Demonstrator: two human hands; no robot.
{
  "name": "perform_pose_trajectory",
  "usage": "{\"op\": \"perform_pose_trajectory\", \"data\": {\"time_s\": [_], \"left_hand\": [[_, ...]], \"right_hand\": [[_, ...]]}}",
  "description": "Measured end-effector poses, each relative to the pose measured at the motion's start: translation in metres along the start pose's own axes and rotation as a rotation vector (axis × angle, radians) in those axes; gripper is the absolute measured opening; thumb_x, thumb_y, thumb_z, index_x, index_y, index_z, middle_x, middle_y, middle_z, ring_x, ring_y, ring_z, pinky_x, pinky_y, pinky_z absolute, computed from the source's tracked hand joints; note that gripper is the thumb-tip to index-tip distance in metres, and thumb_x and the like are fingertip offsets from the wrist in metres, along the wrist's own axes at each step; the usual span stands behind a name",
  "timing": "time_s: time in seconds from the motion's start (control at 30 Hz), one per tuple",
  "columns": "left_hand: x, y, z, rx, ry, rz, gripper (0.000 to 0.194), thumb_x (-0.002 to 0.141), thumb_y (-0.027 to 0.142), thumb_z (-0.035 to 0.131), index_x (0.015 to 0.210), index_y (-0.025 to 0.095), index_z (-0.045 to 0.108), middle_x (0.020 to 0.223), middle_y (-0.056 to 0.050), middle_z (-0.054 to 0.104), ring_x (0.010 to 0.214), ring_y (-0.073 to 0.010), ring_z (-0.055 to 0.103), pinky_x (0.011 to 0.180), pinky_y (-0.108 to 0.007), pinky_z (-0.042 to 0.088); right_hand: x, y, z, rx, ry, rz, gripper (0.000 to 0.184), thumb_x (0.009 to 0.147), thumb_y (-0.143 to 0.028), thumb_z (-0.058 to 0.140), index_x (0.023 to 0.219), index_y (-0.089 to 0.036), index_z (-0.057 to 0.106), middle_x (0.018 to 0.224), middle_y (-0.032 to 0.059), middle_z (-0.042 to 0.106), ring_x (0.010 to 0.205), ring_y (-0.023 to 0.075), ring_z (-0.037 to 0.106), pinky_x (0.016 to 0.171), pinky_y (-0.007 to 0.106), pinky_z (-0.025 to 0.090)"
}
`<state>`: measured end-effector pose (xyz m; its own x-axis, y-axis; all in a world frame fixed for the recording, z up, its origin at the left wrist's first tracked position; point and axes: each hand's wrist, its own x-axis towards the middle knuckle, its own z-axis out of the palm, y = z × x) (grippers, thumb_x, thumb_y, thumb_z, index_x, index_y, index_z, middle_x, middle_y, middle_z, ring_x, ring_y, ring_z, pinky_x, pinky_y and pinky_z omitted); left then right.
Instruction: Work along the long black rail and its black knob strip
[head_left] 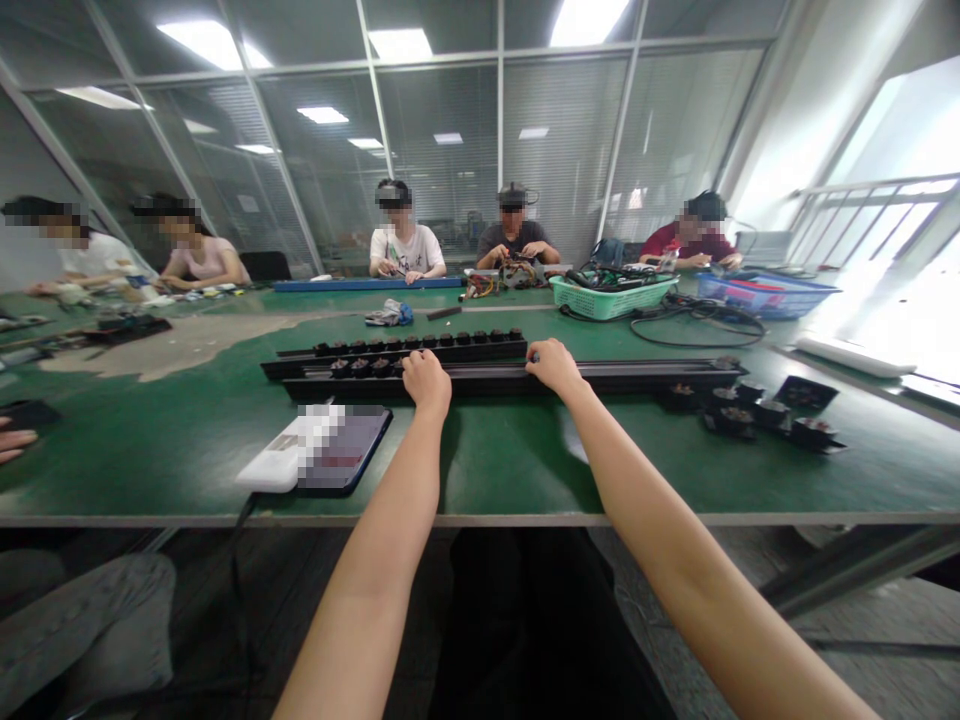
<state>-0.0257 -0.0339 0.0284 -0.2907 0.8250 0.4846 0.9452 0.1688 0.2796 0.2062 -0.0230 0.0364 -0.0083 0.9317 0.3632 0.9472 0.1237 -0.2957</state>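
A long black rail point(630, 378) lies crosswise on the green table in front of me. Several small black fan-like units point(361, 369) sit in a row in its left part. My left hand point(427, 381) is closed at the right end of that row; its fingertips, and whatever they hold, are hidden behind the hand. Further right, my right hand point(553, 366) has its fingers curled over the same rail. Behind it lies a second black rail point(480, 350) with another row of black units point(442, 340) along it.
Several loose black fan units point(731, 420) lie at the right. A phone point(349, 455) and a white device point(274, 455) are near the front edge. Farther back are a glove point(390, 313), a green basket point(611, 300), a blue basket point(765, 297) and cables. Other people work across the table.
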Motion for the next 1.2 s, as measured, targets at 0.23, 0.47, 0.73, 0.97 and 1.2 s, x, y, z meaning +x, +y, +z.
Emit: {"op": "perform_pose_trajectory", "data": {"time_s": [0.23,0.47,0.73,0.97,1.2], "left_hand": [[0.001,0.0,0.001,-0.002,0.002,-0.002,0.045,0.099,0.005,0.034,0.127,0.014,0.068,0.135,-0.02,0.065,0.132,-0.0325,0.056,0.106,-0.043,0.052],[0.002,0.0,0.004,0.002,0.013,0.0,0.045,0.099,0.005,0.034,0.127,0.014,0.068,0.134,-0.02,0.065,0.131,-0.0325,0.057,0.105,-0.043,0.052],[0.001,0.0,0.001,-0.004,-0.008,0.001,0.046,0.1,0.005,0.032,0.128,0.011,0.067,0.136,-0.02,0.065,0.133,-0.0335,0.056,0.106,-0.042,0.051],[0.001,-0.001,0.002,-0.011,-0.007,0.002,0.045,0.1,0.004,0.033,0.128,0.01,0.067,0.136,-0.021,0.064,0.133,-0.0335,0.055,0.106,-0.043,0.05],[0.001,-0.001,0.003,-0.002,0.002,0.009,0.045,0.1,0.004,0.033,0.128,0.009,0.068,0.136,-0.02,0.065,0.132,-0.0334,0.056,0.105,-0.042,0.052]], "right_hand": [[-0.003,-0.001,-0.003,0.039,-0.009,0.021,0.017,0.091,-0.02,0.07,0.104,-0.022,0.08,0.116,0.012,0.068,0.102,0.0219,0.066,0.09,0.03,0.051],[-0.005,-0.001,-0.007,0.021,-0.028,0.057,0.017,0.092,-0.021,0.069,0.105,-0.022,0.079,0.118,0.0119,0.067,0.103,0.0218,0.067,0.09,0.031,0.052],[-0.005,-0.001,-0.013,-0.015,-0.08,0.118,0.018,0.094,-0.023,0.068,0.11,-0.022,0.077,0.124,0.0122,0.066,0.109,0.0213,0.067,0.095,0.031,0.052],[-0.007,-0.004,-0.016,-0.033,-0.102,0.165,0.021,0.096,-0.022,0.065,0.114,-0.021,0.076,0.125,0.0131,0.066,0.116,0.0227,0.065,0.098,0.032,0.052],[-0.009,-0.006,-0.021,-0.059,-0.107,0.253,0.026,0.098,-0.021,0.064,0.121,-0.019,0.074,0.136,0.0169,0.062,0.118,0.0248,0.067,0.098,0.035,0.053]]}}
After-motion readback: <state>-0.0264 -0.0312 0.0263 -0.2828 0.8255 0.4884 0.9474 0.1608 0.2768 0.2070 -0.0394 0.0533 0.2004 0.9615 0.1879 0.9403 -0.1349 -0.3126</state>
